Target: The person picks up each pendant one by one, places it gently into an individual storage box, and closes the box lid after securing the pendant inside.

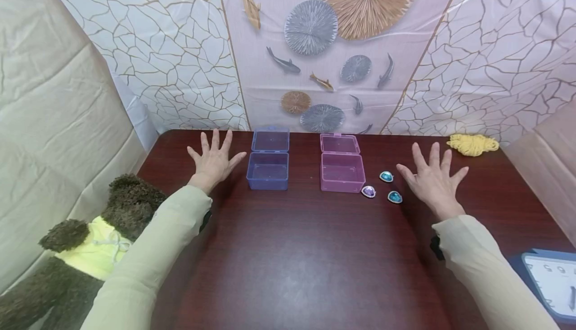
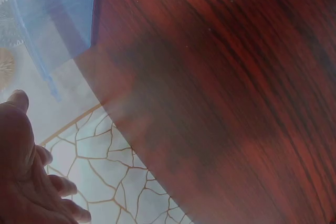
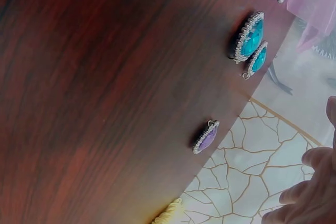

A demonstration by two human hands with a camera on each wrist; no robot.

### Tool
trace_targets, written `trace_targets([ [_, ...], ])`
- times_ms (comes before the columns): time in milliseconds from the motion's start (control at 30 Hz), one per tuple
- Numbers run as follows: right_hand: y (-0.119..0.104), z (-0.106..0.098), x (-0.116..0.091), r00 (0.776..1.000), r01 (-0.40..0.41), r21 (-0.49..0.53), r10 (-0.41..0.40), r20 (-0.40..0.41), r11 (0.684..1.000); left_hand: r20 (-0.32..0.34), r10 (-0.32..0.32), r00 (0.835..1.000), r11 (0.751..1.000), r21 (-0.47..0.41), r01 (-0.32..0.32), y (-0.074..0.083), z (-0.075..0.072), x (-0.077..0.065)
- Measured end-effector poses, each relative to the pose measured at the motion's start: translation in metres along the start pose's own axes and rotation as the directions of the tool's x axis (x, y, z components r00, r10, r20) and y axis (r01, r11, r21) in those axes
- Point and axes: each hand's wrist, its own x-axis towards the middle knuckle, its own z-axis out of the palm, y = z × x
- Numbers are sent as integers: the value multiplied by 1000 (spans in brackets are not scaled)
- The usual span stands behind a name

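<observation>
My left hand (image 1: 211,165) hovers over the table's far left with its fingers spread, holding nothing. Just right of it stands a clear blue plastic box (image 1: 268,171), its lid folded back. A similar pink box (image 1: 343,172), also with its lid back, stands near the middle. Beside the pink box lie a purple gem pendant (image 1: 368,191) and two teal gem pendants (image 1: 395,197), all edged in silver. My right hand (image 1: 434,182), fingers fanned out and grasping nothing, is right of these. Another purple pendant (image 3: 206,137) shows in the right wrist view, mostly hidden by the hand in the head view.
A yellow yarn bundle (image 1: 473,144) lies at the far right corner of the dark wooden table (image 1: 292,260). A brown plush toy (image 1: 130,207) in a yellow top sits at the left edge. A blue-framed clock (image 1: 553,282) is at the near right. Patterned cloth hangs behind.
</observation>
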Motion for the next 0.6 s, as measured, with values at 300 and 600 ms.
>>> trace_targets([
  [300, 4, -1, 0, 999, -4, 39, 6, -35, 999, -56, 28, 998, 996, -82, -32, 4, -3, 0],
  [600, -6, 6, -5, 955, 239, 305, -166, -245, 922, -175, 142, 974, 580, -783, -225, 83, -5, -30],
])
